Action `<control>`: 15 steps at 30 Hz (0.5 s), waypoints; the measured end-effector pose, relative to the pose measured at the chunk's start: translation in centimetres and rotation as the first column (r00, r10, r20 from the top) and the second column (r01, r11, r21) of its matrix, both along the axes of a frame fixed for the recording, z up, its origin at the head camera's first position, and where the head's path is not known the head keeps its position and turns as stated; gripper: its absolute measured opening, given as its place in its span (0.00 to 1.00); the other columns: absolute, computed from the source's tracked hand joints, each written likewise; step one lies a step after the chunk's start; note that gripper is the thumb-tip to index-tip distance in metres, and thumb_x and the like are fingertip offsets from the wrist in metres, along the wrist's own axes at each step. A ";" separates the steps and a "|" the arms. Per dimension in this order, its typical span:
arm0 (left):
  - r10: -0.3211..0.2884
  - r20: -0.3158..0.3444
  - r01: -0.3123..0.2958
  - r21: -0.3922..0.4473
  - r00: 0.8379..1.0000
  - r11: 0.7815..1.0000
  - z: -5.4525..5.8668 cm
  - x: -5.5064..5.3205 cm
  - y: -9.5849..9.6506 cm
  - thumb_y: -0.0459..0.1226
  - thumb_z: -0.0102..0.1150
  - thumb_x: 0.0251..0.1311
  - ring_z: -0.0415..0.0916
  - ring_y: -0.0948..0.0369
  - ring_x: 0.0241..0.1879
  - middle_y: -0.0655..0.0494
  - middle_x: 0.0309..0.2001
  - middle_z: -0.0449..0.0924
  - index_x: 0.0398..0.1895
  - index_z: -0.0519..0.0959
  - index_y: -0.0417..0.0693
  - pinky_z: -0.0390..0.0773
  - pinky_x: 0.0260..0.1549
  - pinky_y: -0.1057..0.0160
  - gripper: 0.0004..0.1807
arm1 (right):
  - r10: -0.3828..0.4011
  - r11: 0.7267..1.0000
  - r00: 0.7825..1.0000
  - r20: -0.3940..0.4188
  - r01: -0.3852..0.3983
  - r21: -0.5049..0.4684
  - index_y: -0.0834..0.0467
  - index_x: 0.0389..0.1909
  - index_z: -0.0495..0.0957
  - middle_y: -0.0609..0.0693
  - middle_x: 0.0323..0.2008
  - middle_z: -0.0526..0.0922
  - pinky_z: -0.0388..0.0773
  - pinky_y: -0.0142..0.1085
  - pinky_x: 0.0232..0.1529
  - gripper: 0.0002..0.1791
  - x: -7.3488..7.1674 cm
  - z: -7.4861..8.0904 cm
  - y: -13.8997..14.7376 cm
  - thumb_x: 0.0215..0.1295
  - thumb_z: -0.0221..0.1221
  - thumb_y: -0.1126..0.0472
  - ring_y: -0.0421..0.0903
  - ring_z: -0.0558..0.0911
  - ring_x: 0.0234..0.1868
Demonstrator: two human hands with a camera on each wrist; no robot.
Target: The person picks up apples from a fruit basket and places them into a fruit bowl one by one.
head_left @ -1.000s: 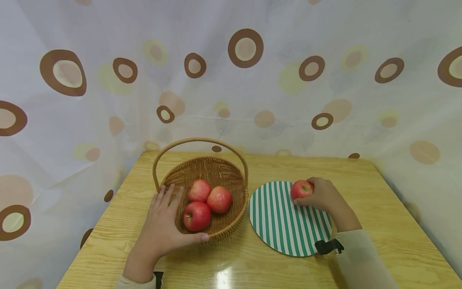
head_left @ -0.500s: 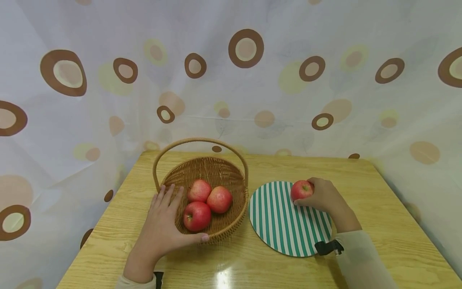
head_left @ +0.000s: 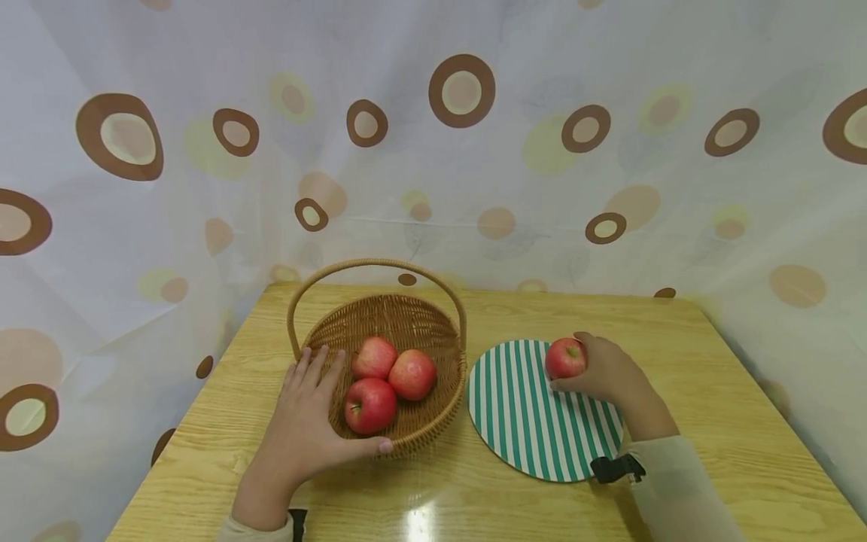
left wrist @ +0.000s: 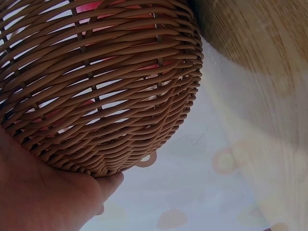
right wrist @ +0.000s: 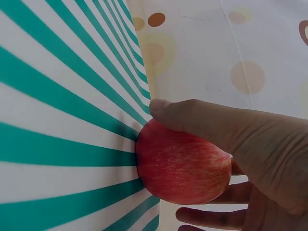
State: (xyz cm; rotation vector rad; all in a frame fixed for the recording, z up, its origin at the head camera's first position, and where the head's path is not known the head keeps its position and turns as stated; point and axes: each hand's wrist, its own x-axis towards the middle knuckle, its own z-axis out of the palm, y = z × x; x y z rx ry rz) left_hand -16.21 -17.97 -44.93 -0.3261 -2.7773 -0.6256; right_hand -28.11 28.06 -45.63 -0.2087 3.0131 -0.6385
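Red and finely streaked, the single apple (head_left: pixel 564 358) within your right hand (head_left: pixel 612 376) sits near the far right edge of the round mat (head_left: pixel 521 429), and the right wrist view shows it against the mat's surface. Your right thumb lies along one side of this fruit while the fingers curl round the other, pinching it between them; some are partly hidden, and you cannot tell how firmly they press. The mat is striped in green and white and lies flat on the wooden counter (head_left: pixel 718 391).

Well to the left of that fruit is the brown wicker basket (head_left: pixel 413 320), just beside the mat, its arched handle (head_left: pixel 375 262) standing up. Inside, three red apples (head_left: pixel 370 406) cluster together; the one nearest you is the deepest red, and the one to its right has a yellowish flush.

Your left hand (head_left: pixel 298 433) rests on the basket's near left side, fingers spread and fairly straight across the rim, thumb stretched along the near edge. The left wrist view shows that hand against the outside of the weave.

You wear pale sleeves (head_left: pixel 680 482) and a black strap (head_left: pixel 612 465) shows at your right wrist. Behind the counter hangs a whitish sheet (head_left: pixel 515 181) printed with brown, peach and yellow rounds.
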 end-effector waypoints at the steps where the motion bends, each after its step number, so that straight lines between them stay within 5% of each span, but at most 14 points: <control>1: -0.001 0.000 0.001 0.000 1.000 1.000 0.0 0.0 0.0 0.83 0.68 0.34 0.43 0.34 0.85 0.33 0.83 0.55 0.83 0.62 0.41 0.47 0.81 0.31 0.78 | 0.003 1.000 1.000 -0.006 -0.003 0.003 0.71 0.76 0.63 0.74 0.66 0.75 0.80 0.69 0.59 0.61 0.1 0.0 0.0 0.52 0.79 0.39 0.69 0.78 0.61; 9: -0.001 0.006 0.001 0.004 1.000 1.000 0.0 0.0 0.0 0.82 0.69 0.34 0.43 0.34 0.85 0.33 0.83 0.54 0.83 0.61 0.41 0.47 0.81 0.30 0.78 | 0.021 0.997 0.990 -0.137 -0.011 0.072 0.67 0.74 0.68 0.73 0.67 0.75 0.83 0.69 0.52 0.58 0.7 1.0 -0.5 0.51 0.77 0.36 0.71 0.76 0.61; 15: -0.002 0.010 0.002 0.004 1.000 1.000 0.2 0.0 0.0 0.82 0.69 0.34 0.43 0.33 0.84 0.33 0.83 0.54 0.83 0.62 0.42 0.48 0.81 0.30 0.78 | 0.052 0.992 0.978 -0.204 -0.028 0.120 0.65 0.74 0.71 0.72 0.69 0.75 0.79 0.73 0.57 0.54 1.5 2.1 -1.2 0.54 0.75 0.35 0.73 0.73 0.66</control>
